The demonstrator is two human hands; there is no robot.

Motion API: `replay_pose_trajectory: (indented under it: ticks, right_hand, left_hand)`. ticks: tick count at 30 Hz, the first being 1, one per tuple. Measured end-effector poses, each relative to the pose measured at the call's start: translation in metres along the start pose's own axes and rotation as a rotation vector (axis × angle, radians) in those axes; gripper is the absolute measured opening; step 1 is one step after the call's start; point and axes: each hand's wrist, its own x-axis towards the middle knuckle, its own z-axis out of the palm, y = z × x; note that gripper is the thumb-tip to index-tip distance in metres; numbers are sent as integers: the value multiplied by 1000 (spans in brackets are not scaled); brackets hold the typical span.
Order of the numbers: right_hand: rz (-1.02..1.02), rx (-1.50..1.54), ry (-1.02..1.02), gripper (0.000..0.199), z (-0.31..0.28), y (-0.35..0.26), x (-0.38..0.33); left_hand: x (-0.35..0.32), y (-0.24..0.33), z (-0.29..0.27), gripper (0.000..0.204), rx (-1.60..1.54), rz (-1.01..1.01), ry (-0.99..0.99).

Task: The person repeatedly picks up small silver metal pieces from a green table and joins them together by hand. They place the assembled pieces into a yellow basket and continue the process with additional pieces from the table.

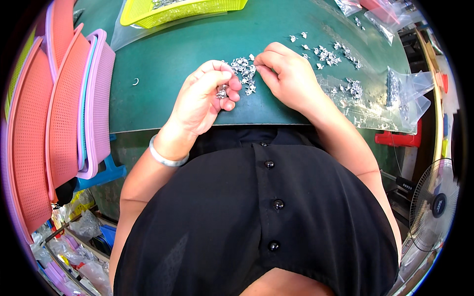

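Note:
Several small silvery metal parts (222, 92) lie in the curled fingers of my left hand (195, 96), its thumb bent over toward the index finger. Just to its right, a loose pile of like metal parts (243, 73) rests on the green tabletop (148, 98). My right hand (289, 74) is at the pile's right edge, thumb and fingertips pinched together. One small part shows right at those fingertips; whether it is gripped is too small to tell.
More metal parts (326, 56) are scattered beyond my right hand, others on a clear plastic sheet (368, 111). A yellow-green basket (187, 18) stands at the far side. Stacked pink and purple baskets (96, 98) line the left edge. A fan (434, 204) stands at lower right.

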Motion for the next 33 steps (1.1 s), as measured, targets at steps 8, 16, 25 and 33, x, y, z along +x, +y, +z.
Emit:
replay_pose_trajectory:
  ticks: [8, 16, 25, 33]
  right_hand:
    - [108, 374, -77, 12, -11, -9, -2]
    - [327, 683, -165, 17, -13, -9, -5]
    - [140, 326, -51, 10, -8, 3, -6]
    - [17, 139, -114, 8, 2, -2, -8]
  left_hand:
    - [2, -6, 11, 12, 206, 55, 36]
    - [2, -7, 16, 8, 203, 64, 24]
    - [3, -4, 9, 5, 120, 64, 73]
    - [-1, -5, -7, 5, 86, 58, -28]
